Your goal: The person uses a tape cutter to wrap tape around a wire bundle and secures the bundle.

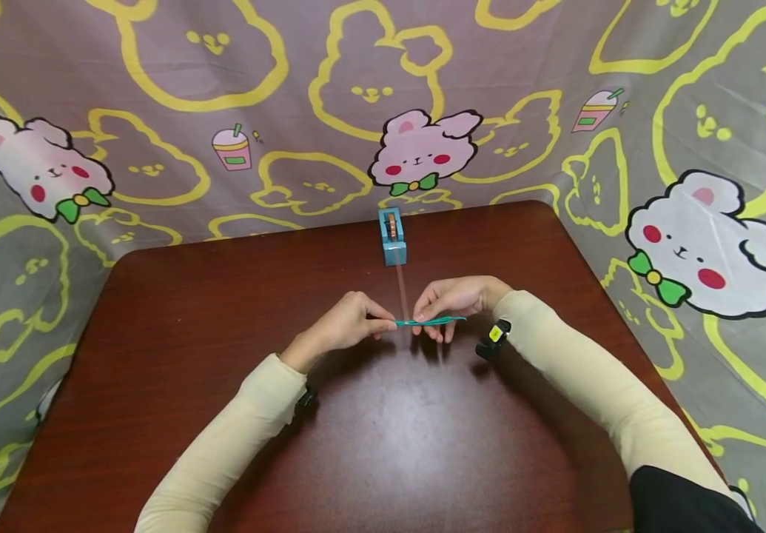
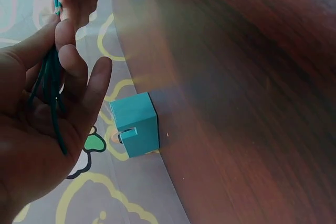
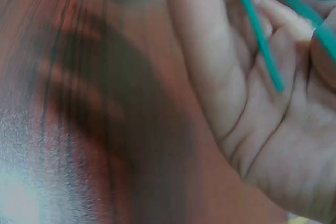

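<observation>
Nearest, black fabric (image 1: 682,503) is covering the upper part of the right arm, and a cream sleeve is running on from it, slanting up and inward to the wrist; the left arm, in a matching sleeve (image 1: 223,444), is slanting up from the lower left, so that the two forearms are converging over the brown table (image 1: 223,311). A small black device (image 1: 493,340) is sitting at the right wrist, and another is showing under the left cuff.

Beyond the cuffs, the left hand (image 1: 345,323) is pointing inward and pinching one end of a bundle of green strands (image 1: 437,321) between thumb and forefinger; in its wrist view the other fingers are reaching out loosely and strand ends are trailing over the palm. The right hand (image 1: 456,296) is coming in from the opposite side, wrist bent inward, its thumb and forefinger narrowing on the bundle close to the left fingertips while the remaining fingers are spreading below. The bundle is lying almost level between the hands, its free end sticking out under the right palm.

A clear tape strip (image 1: 402,289) is stretching from the strands back to a blue tape dispenser (image 1: 394,253), which is standing near the far table edge, before a patterned curtain (image 1: 296,111)
</observation>
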`<action>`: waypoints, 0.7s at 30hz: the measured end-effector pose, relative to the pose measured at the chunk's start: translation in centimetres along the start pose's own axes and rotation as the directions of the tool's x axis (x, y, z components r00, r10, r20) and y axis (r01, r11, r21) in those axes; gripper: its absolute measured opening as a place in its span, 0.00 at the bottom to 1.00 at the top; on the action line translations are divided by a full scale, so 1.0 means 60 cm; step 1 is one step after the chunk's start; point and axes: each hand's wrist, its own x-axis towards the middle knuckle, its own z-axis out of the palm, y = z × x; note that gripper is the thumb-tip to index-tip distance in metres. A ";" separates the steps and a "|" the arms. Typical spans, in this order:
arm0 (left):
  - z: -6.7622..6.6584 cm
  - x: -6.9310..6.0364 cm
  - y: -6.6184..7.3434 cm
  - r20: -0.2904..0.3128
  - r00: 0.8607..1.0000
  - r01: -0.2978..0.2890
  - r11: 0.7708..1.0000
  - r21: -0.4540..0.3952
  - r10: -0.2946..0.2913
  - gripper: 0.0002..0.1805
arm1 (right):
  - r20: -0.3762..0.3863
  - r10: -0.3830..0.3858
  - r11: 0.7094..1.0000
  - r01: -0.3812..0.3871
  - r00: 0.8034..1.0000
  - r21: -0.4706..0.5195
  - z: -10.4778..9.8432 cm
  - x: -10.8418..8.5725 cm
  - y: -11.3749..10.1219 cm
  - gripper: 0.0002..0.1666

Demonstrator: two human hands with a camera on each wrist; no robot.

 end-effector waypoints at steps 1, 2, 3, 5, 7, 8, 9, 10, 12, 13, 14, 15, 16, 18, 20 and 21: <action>0.000 0.000 0.001 -0.004 1.000 0.000 1.000 -0.007 0.000 0.08 | -0.020 0.005 1.000 -0.006 1.000 -0.021 0.003 -0.002 -0.005 0.22; 0.000 0.000 0.000 -0.008 1.000 -0.002 1.000 -0.016 0.002 0.08 | -0.039 0.009 0.999 -0.010 0.999 -0.042 0.006 -0.005 -0.010 0.22; 0.000 0.000 0.000 -0.012 1.000 -0.003 1.000 -0.027 0.003 0.08 | -0.059 0.010 0.998 -0.014 0.998 -0.059 0.011 -0.008 -0.015 0.22; 0.000 0.000 0.000 -0.019 1.000 -0.005 0.999 -0.045 0.004 0.08 | -0.099 0.005 0.995 -0.015 0.995 -0.103 0.020 -0.014 -0.024 0.22; 0.001 0.000 0.000 -0.023 1.000 0.001 0.998 -0.055 -0.003 0.08 | -0.140 -0.016 0.985 -0.008 0.990 -0.173 0.031 -0.019 -0.031 0.20; 0.000 0.001 -0.001 -0.022 1.000 0.005 0.998 -0.056 -0.006 0.08 | -0.160 -0.032 0.978 -0.002 0.987 -0.210 0.036 -0.021 -0.035 0.19; 0.000 0.001 -0.001 -0.019 1.000 0.011 0.998 -0.056 -0.012 0.09 | -0.178 -0.055 0.967 0.008 0.983 -0.256 0.042 -0.023 -0.038 0.18; -0.001 0.002 -0.002 -0.010 1.000 0.018 0.998 -0.053 -0.019 0.09 | -0.194 -0.082 0.952 0.019 0.978 -0.307 0.048 -0.025 -0.040 0.17; -0.005 0.004 -0.005 0.017 0.999 0.035 0.997 -0.062 -0.034 0.10 | -0.219 -0.147 0.905 0.042 0.965 -0.423 0.059 -0.028 -0.043 0.15; -0.007 0.006 -0.007 0.038 0.998 0.047 0.996 -0.076 -0.044 0.11 | -0.230 -0.186 0.872 0.053 0.955 -0.486 0.064 -0.030 -0.044 0.14; -0.009 0.007 -0.009 0.063 0.997 0.059 0.993 -0.099 -0.053 0.11 | -0.242 -0.225 0.833 0.058 0.944 -0.550 0.068 -0.032 -0.044 0.14; -0.012 0.009 -0.013 0.091 0.994 0.077 0.989 -0.127 -0.066 0.13 | -0.251 -0.265 0.788 0.059 0.931 -0.613 0.073 -0.033 -0.043 0.14; -0.016 0.010 -0.017 0.121 0.989 0.105 0.981 -0.164 -0.086 0.14 | -0.260 -0.303 0.740 0.054 0.917 -0.670 0.077 -0.034 -0.042 0.13; -0.021 0.014 -0.028 0.184 0.974 0.177 0.947 -0.267 -0.130 0.19 | -0.272 -0.376 0.637 0.034 0.886 -0.770 0.086 -0.037 -0.039 0.13; -0.026 0.019 -0.040 0.249 0.953 0.258 0.893 -0.369 -0.173 0.24 | -0.277 -0.439 0.539 0.003 0.855 -0.843 0.094 -0.039 -0.034 0.12; -0.027 0.022 -0.046 0.281 0.940 0.300 0.859 -0.414 -0.193 0.27 | -0.274 -0.470 0.491 -0.010 0.839 -0.871 0.098 -0.039 -0.031 0.11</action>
